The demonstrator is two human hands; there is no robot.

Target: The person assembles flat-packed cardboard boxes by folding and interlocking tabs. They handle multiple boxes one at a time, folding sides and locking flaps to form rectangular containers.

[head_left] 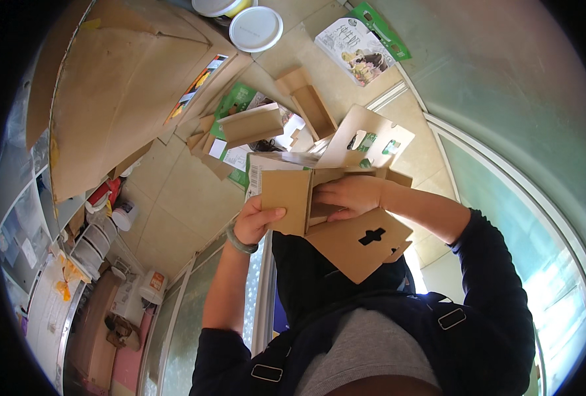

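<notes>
Holding cardboard box [286,188], barcode [254,179] visible

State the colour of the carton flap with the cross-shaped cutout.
The carton flap is brown; head view.

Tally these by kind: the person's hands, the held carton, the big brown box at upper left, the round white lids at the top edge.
Left hand and right hand: 2
Held carton: 1
Big brown box: 1
Round white lids: 2
Total: 6

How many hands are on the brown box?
2: the left hand grips the left side of the brown box; the right hand is partly inside it. No other hands show.
</notes>
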